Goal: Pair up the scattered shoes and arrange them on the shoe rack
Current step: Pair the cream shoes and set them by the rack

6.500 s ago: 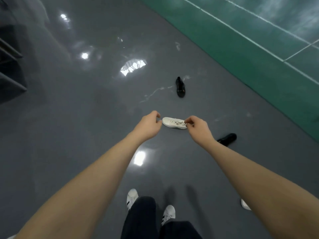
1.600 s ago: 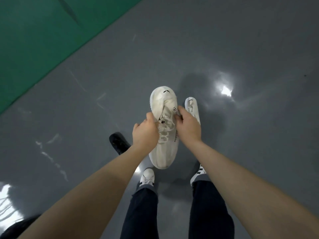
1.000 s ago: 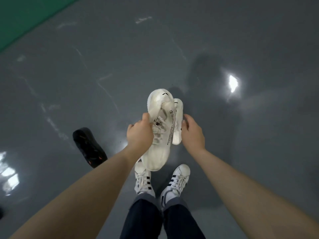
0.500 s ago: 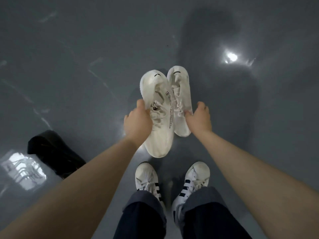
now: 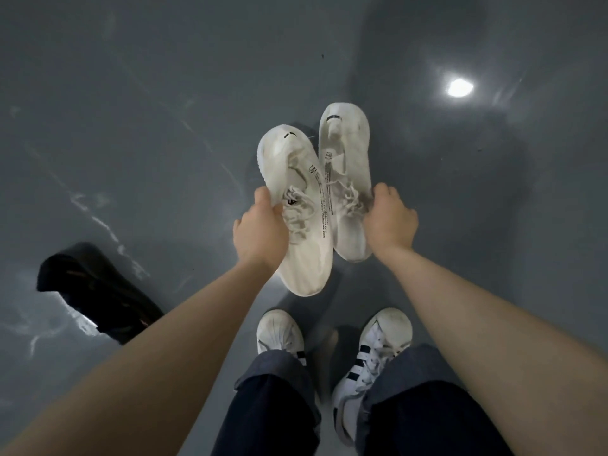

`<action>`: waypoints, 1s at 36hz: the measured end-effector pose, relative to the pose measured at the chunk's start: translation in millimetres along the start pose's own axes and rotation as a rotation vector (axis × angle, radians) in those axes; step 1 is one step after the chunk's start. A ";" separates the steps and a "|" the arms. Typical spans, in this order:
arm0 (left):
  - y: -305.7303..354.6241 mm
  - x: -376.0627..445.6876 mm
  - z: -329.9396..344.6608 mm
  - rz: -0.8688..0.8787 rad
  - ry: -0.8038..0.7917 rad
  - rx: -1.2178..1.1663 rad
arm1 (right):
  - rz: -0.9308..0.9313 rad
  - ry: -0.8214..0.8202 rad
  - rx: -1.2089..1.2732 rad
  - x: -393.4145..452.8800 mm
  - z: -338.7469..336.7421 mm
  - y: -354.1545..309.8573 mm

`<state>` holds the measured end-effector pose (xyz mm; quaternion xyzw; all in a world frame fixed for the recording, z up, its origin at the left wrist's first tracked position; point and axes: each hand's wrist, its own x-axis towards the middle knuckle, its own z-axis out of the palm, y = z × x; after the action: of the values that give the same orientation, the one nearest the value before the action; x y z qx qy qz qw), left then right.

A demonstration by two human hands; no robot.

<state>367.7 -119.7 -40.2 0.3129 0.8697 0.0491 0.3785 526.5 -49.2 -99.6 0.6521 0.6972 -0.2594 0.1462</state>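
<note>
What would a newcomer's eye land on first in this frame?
First, the two white sneakers held side by side at centre frame, above the floor: the left hand grips the left sneaker, the right hand grips the right sneaker. Next, a black shoe lying on the grey floor at lower left, and a bright light reflection at upper right.

An indoor hall with a smooth, glossy grey floor (image 5: 131, 93), the sort of poured coating seen in a gym or a workshop; which of these cannot be told. A ceiling lamp's reflection (image 5: 460, 87) glares on it, pale scuffs (image 5: 95, 218) streak it, and a black shoe (image 5: 98, 294) lies loose on it.
</note>
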 end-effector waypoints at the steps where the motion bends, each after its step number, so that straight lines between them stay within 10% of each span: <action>1: 2.4 -3.3 -2.1 0.006 0.002 0.005 | -0.004 0.009 0.002 -2.8 -3.2 -0.9; 36: 238.6 -292.6 -278.5 0.391 0.174 0.135 | 0.144 0.204 0.322 -282.4 -431.4 0.2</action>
<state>448.3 -56.9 417.7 0.4949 0.8231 0.0900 0.2637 615.0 -46.3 408.4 0.7380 0.6096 -0.2891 -0.0133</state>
